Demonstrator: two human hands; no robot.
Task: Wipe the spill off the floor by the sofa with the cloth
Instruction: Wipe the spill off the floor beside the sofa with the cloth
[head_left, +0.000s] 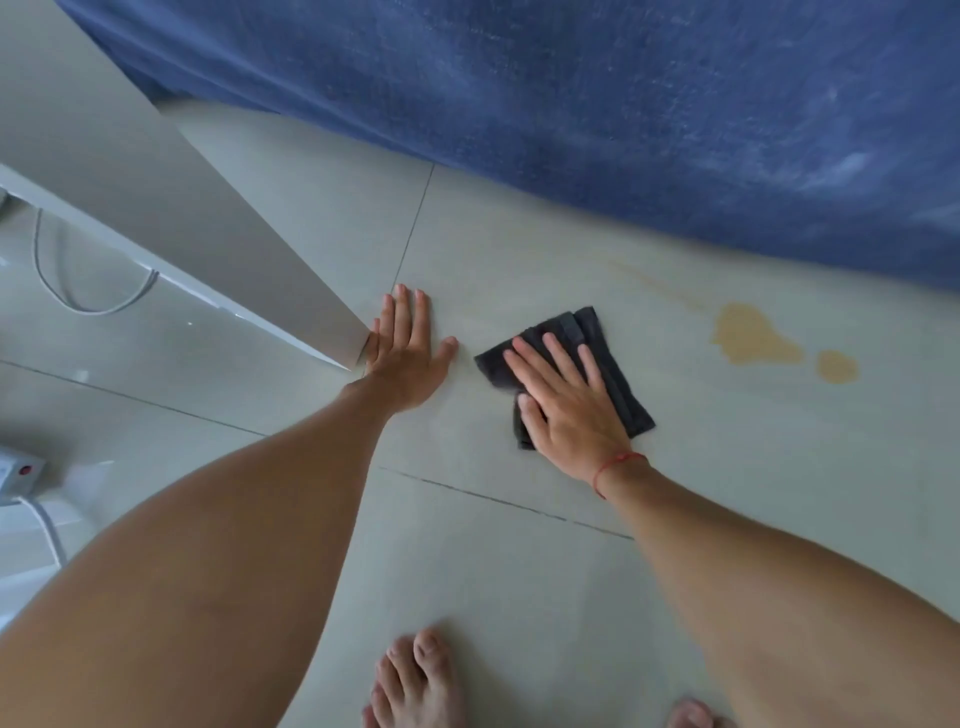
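A folded dark grey cloth (592, 332) lies flat on the pale tiled floor. My right hand (566, 410) presses down on it, palm flat and fingers spread. A tan spill (753, 338) sits on the floor to the right of the cloth, with a smaller blob (837, 367) beside it and a faint streak running up-left. The cloth and spill are apart. My left hand (405, 353) rests flat on the floor left of the cloth, fingers apart, holding nothing. The blue sofa cover (623, 114) hangs along the top, just beyond the spill.
A white furniture panel (208, 249) slants down from the upper left and ends next to my left hand. A grey cable (78, 301) loops behind it. A white power strip (21, 467) lies at the left edge. My bare feet (415, 680) are at the bottom.
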